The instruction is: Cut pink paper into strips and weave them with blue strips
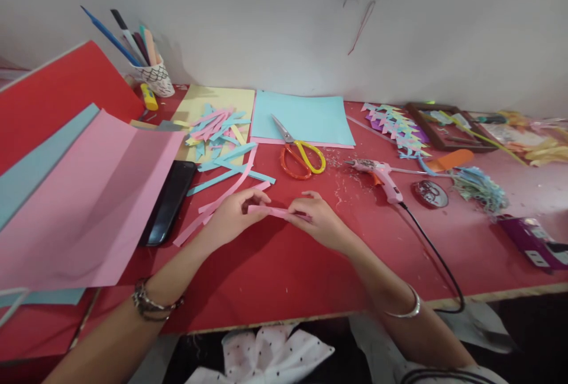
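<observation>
Between both hands, a little above the red table, is a narrow pink paper strip [278,212]. My left hand [235,213] pinches its left end between thumb and fingers. At the other end, my right hand [317,218] is closed on the strip, its fingers covering part of it. Longer pink paper strips [235,187] and blue paper strips [217,178] lie just beyond my left hand. Scissors [299,150] with one red and one yellow handle rest beyond my hands, their blades pointing away to the left.
Cut paper pieces [219,126] lie on a yellow sheet [186,103], beside a blue sheet [306,115]. A pink glue gun [377,176] with a black cord lies right. A phone [171,203] and large pink paper [102,194] are left. A pen cup [157,78] stands behind.
</observation>
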The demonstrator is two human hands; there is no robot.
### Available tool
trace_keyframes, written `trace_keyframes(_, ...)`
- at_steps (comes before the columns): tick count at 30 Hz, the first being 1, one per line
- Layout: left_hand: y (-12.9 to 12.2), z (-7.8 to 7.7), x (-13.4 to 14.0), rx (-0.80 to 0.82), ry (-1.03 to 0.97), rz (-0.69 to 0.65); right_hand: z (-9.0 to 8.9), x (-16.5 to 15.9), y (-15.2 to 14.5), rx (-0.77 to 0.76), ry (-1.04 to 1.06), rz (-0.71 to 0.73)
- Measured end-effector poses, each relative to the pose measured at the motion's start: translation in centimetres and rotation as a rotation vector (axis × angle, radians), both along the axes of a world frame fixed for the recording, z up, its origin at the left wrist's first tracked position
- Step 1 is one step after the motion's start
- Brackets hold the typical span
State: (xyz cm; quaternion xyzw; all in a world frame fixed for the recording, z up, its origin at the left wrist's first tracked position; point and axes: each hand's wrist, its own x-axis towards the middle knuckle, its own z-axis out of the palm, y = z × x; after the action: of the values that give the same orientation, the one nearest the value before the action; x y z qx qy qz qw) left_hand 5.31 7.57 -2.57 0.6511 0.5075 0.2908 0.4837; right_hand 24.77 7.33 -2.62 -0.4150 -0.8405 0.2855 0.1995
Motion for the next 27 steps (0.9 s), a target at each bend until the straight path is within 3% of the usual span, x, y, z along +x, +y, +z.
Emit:
trace_keyframes(10,0.12,0.25,-0.32,-0.161,-0.201,0.082,0.58,0.21,-0.04,0.008,-0.019,-0.133)
trace_keyframes(17,-0.2,0.15,0.41,-0.089,-0.128,0.073,0.66,-0.18,-0.46,-0.021,0.017,-0.101)
trace_keyframes(27,-0.27,-0.08,0.41,-0.125,-0.125,0.029,0.53,-0.3,-0.55,-0.003,0.104,-0.037)
